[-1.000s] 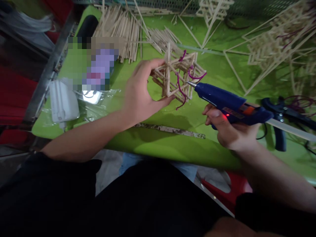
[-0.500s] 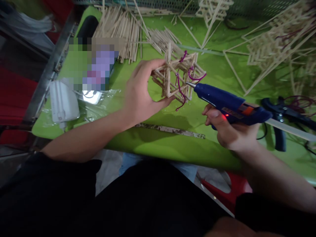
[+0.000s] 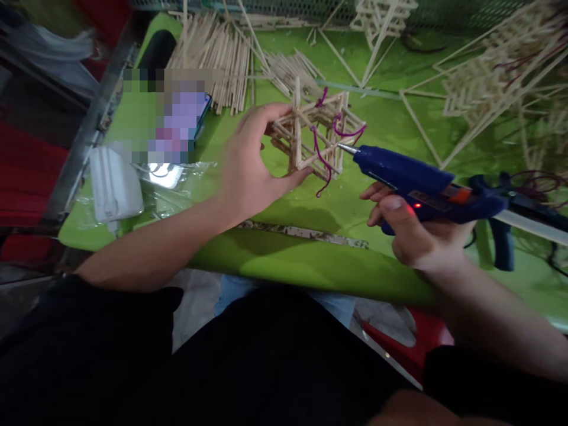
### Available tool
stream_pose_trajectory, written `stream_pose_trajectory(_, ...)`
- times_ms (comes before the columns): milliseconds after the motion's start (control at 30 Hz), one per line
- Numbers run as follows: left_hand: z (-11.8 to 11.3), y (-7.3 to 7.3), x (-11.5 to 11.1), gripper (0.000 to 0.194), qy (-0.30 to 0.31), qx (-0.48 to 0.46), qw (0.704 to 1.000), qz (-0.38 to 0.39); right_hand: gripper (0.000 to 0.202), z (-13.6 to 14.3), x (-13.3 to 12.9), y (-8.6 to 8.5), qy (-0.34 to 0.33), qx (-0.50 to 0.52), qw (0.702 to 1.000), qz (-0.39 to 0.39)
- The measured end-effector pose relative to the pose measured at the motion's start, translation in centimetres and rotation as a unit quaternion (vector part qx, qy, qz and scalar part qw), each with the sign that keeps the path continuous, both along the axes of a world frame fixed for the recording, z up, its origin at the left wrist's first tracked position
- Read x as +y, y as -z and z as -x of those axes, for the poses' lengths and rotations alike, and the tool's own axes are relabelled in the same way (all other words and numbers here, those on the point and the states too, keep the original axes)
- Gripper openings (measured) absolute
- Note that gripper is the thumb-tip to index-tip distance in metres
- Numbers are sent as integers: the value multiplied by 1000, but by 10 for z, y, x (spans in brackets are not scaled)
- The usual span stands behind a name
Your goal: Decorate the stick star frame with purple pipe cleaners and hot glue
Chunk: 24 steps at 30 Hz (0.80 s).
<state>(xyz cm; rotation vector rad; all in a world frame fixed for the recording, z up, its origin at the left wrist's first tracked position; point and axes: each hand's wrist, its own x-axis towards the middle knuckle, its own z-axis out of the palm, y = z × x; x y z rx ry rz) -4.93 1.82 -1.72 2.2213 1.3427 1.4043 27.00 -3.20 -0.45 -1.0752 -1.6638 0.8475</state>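
Note:
My left hand [image 3: 252,157] grips a small star-shaped frame of wooden sticks [image 3: 298,142] by its left side, thumb below and fingers above. Purple strings [image 3: 320,155] hang from several of its corners. In my right hand [image 3: 412,228] is a blue hot glue gun [image 3: 399,168] with a small red light lit. The metal nozzle points left, its tip at the right part of the stick frame; whether it touches I cannot tell. A pale glue stick [image 3: 526,223] runs out of the gun's back end.
Loose wooden sticks [image 3: 222,59] lie in piles at the back. Larger stick structures [image 3: 479,89] stand at the back right. A black-handled clamp-like tool [image 3: 503,242] lies right. On the left are a phone [image 3: 189,115] and a white power bank [image 3: 116,189]. A worn metal strip [image 3: 306,233] lies near the green table's [image 3: 284,266] front edge.
The stick frame has shifted slightly left in my left hand. My right hand has moved the glue gun a little to the right, its nozzle still beside the frame.

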Motion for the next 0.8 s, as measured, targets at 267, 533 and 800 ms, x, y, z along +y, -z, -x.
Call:
stream_pose_trajectory(267,3,4,6,89,-18,-25,993,110,32,10,-1,-8,77,33,996,-6)
stream_pose_trajectory(533,-1,6,5,77,-27,-71,995,60,23,9,1,-7,70,45,996,-23)
stream_pose_trajectory(800,5,14,16,91,10,-63,998,19,29,7,-4,-7,78,11,997,-10)
